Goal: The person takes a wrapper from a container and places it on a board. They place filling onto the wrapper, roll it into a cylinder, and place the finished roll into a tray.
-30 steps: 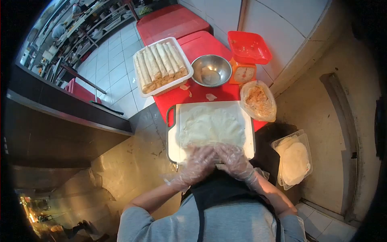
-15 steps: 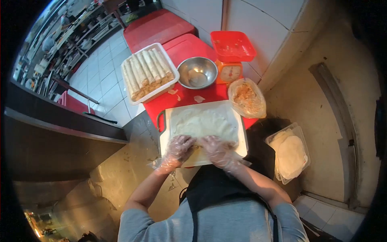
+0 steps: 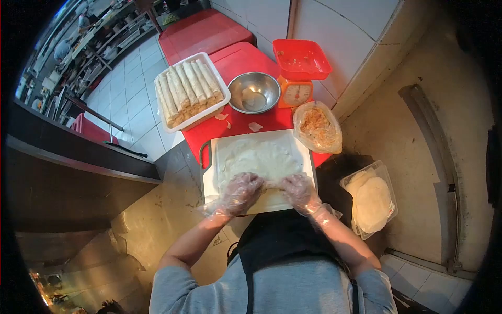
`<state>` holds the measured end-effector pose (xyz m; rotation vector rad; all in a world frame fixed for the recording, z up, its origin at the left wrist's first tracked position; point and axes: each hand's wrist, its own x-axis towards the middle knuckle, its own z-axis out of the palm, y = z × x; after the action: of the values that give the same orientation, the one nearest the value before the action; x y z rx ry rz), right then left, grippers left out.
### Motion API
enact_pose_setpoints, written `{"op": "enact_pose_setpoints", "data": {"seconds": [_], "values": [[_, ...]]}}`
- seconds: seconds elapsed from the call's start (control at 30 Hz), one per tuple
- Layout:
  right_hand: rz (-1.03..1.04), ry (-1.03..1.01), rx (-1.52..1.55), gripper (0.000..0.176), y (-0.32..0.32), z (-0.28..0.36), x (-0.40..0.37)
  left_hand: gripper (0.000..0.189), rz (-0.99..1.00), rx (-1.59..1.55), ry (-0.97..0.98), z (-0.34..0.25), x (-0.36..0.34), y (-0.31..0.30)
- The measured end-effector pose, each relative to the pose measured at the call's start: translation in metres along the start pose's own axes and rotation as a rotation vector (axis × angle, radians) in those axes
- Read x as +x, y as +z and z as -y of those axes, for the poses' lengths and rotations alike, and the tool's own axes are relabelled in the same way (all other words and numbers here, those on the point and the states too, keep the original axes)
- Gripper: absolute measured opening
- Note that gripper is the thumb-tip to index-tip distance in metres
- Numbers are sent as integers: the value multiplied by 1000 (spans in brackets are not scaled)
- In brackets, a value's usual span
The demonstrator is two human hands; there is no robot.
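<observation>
A thin, pale wrapper sheet (image 3: pixel 259 157) lies spread on the white cutting board (image 3: pixel 209 191). At its near edge, a partly rolled spring roll (image 3: pixel 271 184) shows between my two hands. My left hand (image 3: pixel 242 191), in a clear plastic glove, has its fingers curled over the left end of the roll. My right hand (image 3: pixel 299 190), gloved the same way, is closed on the right end. Both hands rest low over the board, and the palms hide most of the roll. Whatever filling is inside cannot be seen.
Behind the board, a white tub (image 3: pixel 226 99) holds several finished rolls. Beside it stand a steel bowl (image 3: pixel 254 93), an orange scale (image 3: pixel 296 93) with a red pan, and a bag of shredded filling (image 3: pixel 317 127). Round wrappers (image 3: pixel 372 204) fill a clear container at lower right.
My hands have moved apart, the right one further right, and their fingers have curled in. A narrow stretch of roll now shows between them. The view has shifted slightly.
</observation>
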<state>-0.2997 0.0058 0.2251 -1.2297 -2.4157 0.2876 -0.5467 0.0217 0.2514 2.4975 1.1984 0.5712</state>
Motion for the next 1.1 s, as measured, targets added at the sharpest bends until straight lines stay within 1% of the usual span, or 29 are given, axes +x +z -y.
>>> {"op": "enact_pose_setpoints", "data": {"seconds": [0.1, 0.13, 0.23, 0.33, 0.37, 0.43, 0.47, 0.53, 0.63, 0.67, 0.77, 0.8, 0.9, 0.97, 1.1], "values": [[64, -9, 35, 18, 6, -7, -2, 22, 71, -69, -69, -3, -6, -1], [29, -72, 38, 16, 2, -7, -5, 22, 108, -10, -110, -7, -11, 1], [32, -65, 27, 18, -4, -3, -2, 23, 19, -8, -91, -12, -10, 3], [-64, -37, 19, 21, -19, 19, 7, 30, -105, -11, -25, -34, -7, 15], [-55, -44, 61, 22, -14, 20, 7, 31, -89, 13, -19, -40, -9, 24], [-41, -55, 137, 24, -10, 13, 5, 29, -173, -53, -17, -36, -9, 39], [-5, -99, 142, 25, -15, 11, 5, 28, -149, -29, -41, -29, -10, 40], [-28, -131, 92, 26, -12, 4, 3, 27, -93, 7, -92, -18, -14, 33], [-41, -117, 68, 25, -19, 8, 5, 25, -96, -4, -56, -6, -21, 13], [-44, -105, 71, 24, -21, 12, 8, 30, -148, 9, -79, -12, -26, 14], [-108, -80, 127, 21, -14, 28, 13, 38, -82, 26, 26, -32, -34, 31], [-98, -87, 140, 18, -7, 26, 11, 41, -60, 27, 63, -36, -33, 33], [-83, -104, 151, 21, -4, 11, 11, 38, -128, 99, 10, -36, -24, 36], [-50, -83, 101, 24, 9, -6, 14, 39, -60, 56, -12, -22, -12, 42], [49, -69, -11, 27, -4, -1, 28, 39, 45, 64, -81, -19, 5, 19]]}}
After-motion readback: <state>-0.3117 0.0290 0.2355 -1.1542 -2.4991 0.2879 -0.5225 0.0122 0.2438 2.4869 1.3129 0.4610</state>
